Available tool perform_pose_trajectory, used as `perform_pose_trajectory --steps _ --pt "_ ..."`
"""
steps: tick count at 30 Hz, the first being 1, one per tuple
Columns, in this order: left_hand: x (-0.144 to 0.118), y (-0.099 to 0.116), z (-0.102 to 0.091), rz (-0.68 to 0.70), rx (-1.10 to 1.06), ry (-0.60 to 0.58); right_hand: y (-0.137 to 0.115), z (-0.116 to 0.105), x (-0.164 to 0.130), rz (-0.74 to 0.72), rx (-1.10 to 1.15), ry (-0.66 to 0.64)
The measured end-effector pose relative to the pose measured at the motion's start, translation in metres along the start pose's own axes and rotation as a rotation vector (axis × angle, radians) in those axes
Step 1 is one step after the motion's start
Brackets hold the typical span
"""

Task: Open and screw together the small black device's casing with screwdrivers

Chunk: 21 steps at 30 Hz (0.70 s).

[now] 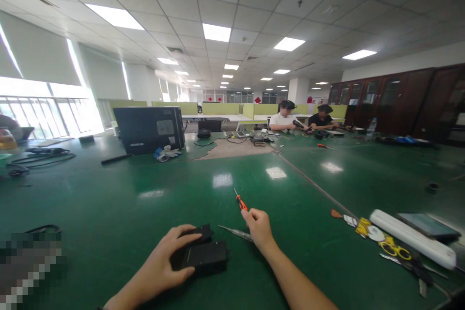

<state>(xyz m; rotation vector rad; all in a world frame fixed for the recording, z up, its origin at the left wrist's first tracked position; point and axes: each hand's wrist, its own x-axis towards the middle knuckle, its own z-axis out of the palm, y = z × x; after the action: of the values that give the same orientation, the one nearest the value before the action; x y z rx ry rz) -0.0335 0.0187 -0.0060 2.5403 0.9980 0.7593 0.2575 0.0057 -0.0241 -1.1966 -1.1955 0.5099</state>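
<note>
At the near edge of the glossy dark-green table (109,203), the left hand (163,264) lies flat, fingers spread, over a small matte-black rectangular box (203,255), pressing on its top and left side; a second, thinner black piece sticks out from under the fingertips toward the table's middle. The right hand (258,226), just beside the box, is closed around the handle of an orange-and-black screwdriver (240,201), whose thin shaft points away toward the far edge. A slim silver metal tool (236,233) lies on the table between the two hands, its right end passing under the right hand.

Toward the right edge lie yellow-handled scissors (395,250), a long white plastic bar (412,238) and a dark flat tablet (428,225). Near the far left stands a large black computer case (148,128) bearing a pale label too small to read. At the far edge two people sit, one in a white shirt (285,120), one in black (321,120). No writing is legible on the box.
</note>
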Motion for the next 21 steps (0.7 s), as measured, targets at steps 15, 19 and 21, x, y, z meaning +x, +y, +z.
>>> perform_pose_trajectory --steps 15,19,21 --pt "-0.0004 -0.0037 0.0005 0.011 -0.014 -0.016 0.0068 0.0021 -0.0001 0.04 -0.018 -0.064" --pt "0.0005 -0.0034 -0.0025 0.019 0.016 -0.051 0.0068 0.0014 0.0005 0.03 -0.017 -0.053" --pt "0.0008 -0.0029 -0.0031 0.022 0.022 -0.049 0.0074 0.0011 0.0011 0.026 -0.016 -0.038"
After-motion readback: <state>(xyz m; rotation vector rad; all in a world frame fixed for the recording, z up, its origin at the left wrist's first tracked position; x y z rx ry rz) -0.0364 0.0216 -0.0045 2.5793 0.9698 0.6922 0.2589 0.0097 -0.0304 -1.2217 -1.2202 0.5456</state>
